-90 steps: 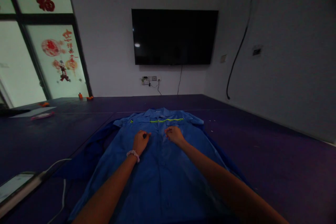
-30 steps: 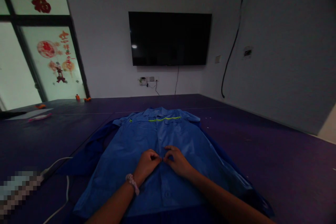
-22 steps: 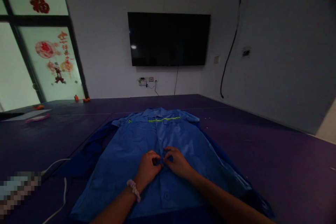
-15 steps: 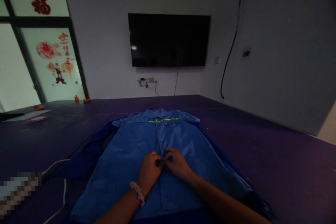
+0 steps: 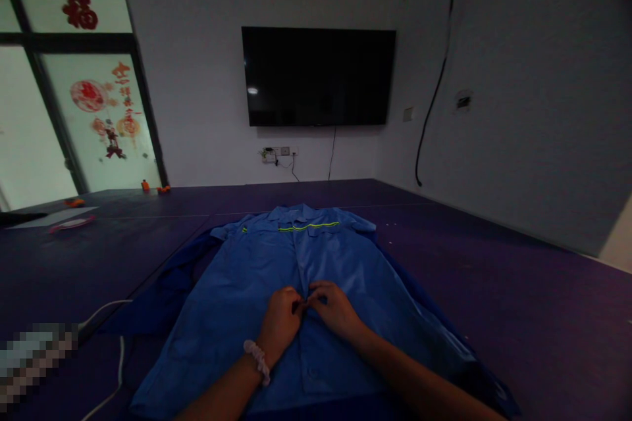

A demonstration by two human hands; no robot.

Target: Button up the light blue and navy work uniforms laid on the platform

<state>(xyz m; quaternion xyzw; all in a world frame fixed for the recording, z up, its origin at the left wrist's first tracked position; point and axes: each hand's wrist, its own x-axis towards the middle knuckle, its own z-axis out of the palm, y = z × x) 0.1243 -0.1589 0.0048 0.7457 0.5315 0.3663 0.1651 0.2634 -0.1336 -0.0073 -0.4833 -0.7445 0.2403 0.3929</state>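
Note:
A light blue work shirt [image 5: 247, 283] with a yellow-green stripe across its chest lies front side up, collar at the far end. Over its front placket, my left hand [image 5: 285, 316] pinches the fabric edge, a pale scrunchie [image 5: 257, 362] around its wrist. Fingertip to fingertip with it, my right hand [image 5: 336, 309] pinches the placket from the other side. Whatever small part lies between the fingertips is hidden. Nearer to me, a button [image 5: 312, 373] shows low on the placket. Darker blue clothing [image 5: 162, 289] spreads out beneath the shirt.
The clothes lie on a purple surface [image 5: 494, 289]. A white cable [image 5: 122, 362] runs at the left near a pixelated patch. Farther left are a pink-rimmed item [image 5: 74, 223] and small orange objects [image 5: 145, 185]. A television [image 5: 320, 75] hangs on the wall; a black cable [image 5: 434, 105] dangles at right.
My fingertips have drawn slightly closer together at the placket, and the gap inside my left hand's pinch has narrowed. The shirt lies in the same place.

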